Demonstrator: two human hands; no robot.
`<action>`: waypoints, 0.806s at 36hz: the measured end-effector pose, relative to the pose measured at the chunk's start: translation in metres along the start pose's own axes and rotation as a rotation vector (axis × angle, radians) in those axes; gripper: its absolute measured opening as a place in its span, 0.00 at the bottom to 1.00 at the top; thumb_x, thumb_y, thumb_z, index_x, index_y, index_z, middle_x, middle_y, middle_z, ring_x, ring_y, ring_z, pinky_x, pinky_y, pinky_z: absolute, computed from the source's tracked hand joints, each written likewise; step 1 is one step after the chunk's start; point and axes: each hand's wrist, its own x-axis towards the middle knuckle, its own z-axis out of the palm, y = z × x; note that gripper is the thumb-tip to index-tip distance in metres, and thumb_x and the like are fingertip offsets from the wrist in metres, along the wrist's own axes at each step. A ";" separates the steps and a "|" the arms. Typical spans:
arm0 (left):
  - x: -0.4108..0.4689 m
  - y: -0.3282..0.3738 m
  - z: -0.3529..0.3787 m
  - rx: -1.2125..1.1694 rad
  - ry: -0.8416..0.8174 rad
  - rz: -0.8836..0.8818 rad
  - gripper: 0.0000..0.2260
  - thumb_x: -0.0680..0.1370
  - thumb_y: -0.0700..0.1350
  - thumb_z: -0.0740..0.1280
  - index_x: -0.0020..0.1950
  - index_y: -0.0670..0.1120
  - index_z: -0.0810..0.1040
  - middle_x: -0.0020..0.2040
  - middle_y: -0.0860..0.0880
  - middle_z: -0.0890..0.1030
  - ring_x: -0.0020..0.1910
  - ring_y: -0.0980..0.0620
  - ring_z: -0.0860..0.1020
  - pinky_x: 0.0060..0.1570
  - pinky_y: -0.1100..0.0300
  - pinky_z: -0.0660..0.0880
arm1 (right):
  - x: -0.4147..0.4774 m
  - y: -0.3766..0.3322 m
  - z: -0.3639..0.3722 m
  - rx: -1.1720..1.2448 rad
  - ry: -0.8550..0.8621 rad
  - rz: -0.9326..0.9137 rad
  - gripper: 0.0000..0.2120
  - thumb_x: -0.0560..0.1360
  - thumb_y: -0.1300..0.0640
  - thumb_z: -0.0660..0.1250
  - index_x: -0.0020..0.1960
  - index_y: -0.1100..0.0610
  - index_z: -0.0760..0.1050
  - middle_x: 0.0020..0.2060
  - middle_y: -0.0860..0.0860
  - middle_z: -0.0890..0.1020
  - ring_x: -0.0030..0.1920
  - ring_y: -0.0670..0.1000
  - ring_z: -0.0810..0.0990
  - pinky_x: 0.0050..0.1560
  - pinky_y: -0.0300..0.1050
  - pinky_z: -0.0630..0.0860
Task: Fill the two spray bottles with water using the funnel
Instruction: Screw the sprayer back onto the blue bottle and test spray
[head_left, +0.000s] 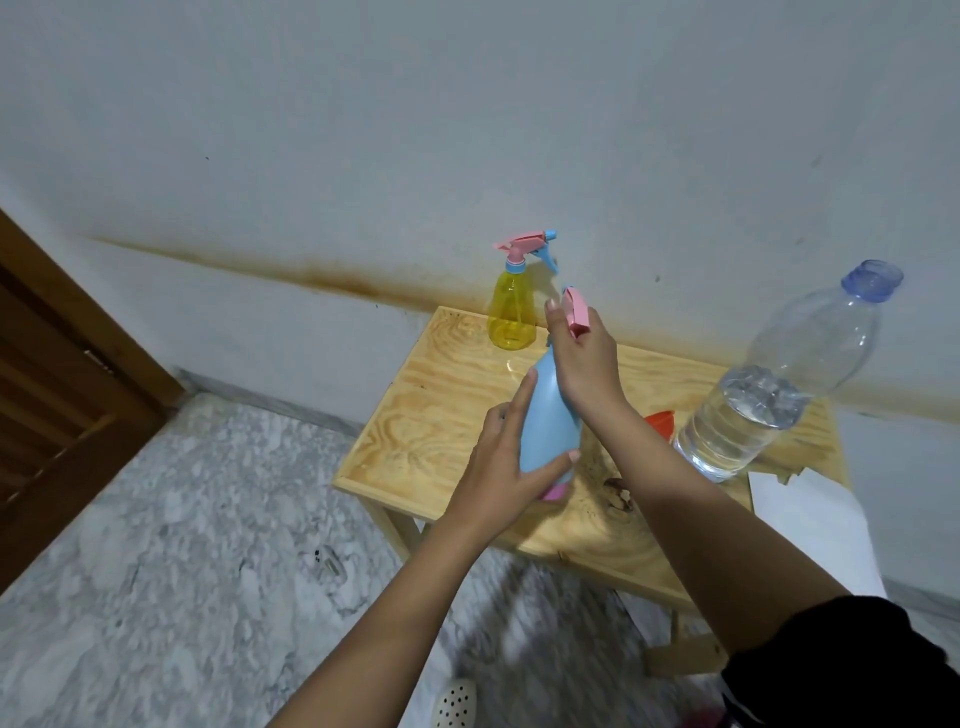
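A blue spray bottle (548, 421) stands on the small wooden table (415, 431). My left hand (506, 467) wraps around its lower body. My right hand (584, 353) grips its pink spray head (576, 309) at the top. A yellow spray bottle (511, 312) with a pink and blue spray head stands upright at the table's far corner by the wall. An orange funnel (661, 421) lies on the table, mostly hidden behind my right forearm. A large clear water bottle (779, 384) with a blue cap stands at the right, about half full.
The table stands against a stained white wall. A white sheet of paper (779, 493) lies at the table's right front edge. A brown wooden door (57, 395) is at the left. Grey marble floor surrounds the table.
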 end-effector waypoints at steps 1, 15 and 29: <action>0.000 -0.001 -0.004 -0.010 -0.044 0.000 0.38 0.74 0.58 0.68 0.73 0.69 0.44 0.64 0.54 0.65 0.58 0.60 0.70 0.54 0.67 0.70 | 0.000 0.000 0.000 0.004 0.000 -0.002 0.18 0.79 0.45 0.57 0.56 0.59 0.72 0.42 0.54 0.77 0.40 0.50 0.75 0.39 0.40 0.69; 0.030 -0.050 -0.055 0.544 -0.322 -0.390 0.21 0.79 0.56 0.61 0.66 0.43 0.73 0.63 0.43 0.75 0.60 0.46 0.74 0.55 0.55 0.71 | -0.025 0.041 0.005 -0.054 -0.205 0.147 0.15 0.79 0.50 0.59 0.55 0.61 0.73 0.42 0.57 0.77 0.40 0.52 0.73 0.39 0.46 0.66; 0.033 -0.099 -0.055 0.749 -0.538 -0.633 0.16 0.80 0.49 0.60 0.58 0.38 0.75 0.58 0.41 0.76 0.55 0.43 0.76 0.48 0.56 0.71 | -0.069 0.079 0.040 -0.141 -0.418 0.337 0.11 0.78 0.55 0.57 0.39 0.60 0.66 0.34 0.54 0.69 0.35 0.51 0.65 0.37 0.46 0.62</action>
